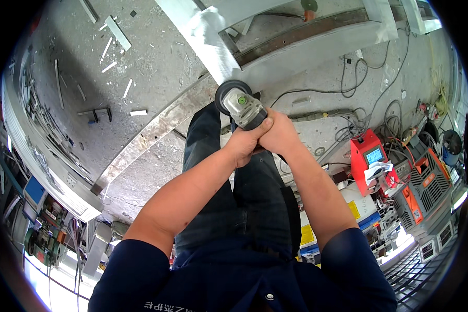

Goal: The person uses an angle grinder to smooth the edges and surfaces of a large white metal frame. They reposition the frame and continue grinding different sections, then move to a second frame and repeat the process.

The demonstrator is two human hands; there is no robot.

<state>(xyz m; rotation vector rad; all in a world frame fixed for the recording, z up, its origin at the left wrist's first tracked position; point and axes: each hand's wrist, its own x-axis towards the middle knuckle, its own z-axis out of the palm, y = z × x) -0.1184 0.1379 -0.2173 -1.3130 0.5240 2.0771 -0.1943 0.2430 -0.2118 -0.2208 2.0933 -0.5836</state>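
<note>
I have both hands wrapped on the grinder (243, 107): my left hand (243, 144) grips the body from below-left, fingers curled tight around it, and my right hand (279, 134) is clamped alongside it on the right, the two touching each other. Neither hand is spread; both are closed on the tool.

The grinder points up and to the left, away from me. Its long axis runs from my hands toward its disc (227, 93), which sits at the far end, just beyond my left knuckles. The left hand is the nearer one to the disc.

The disc meets the steel frame (156, 130) right where a light bar (213, 49) comes down from above and crosses the long rusty strip. I cannot tell whether the disc is touching the metal or held just off it. The strip's long axis runs from lower left to upper right, roughly square to the grinder. A red welder (370, 156) stands well apart on my right.
</note>
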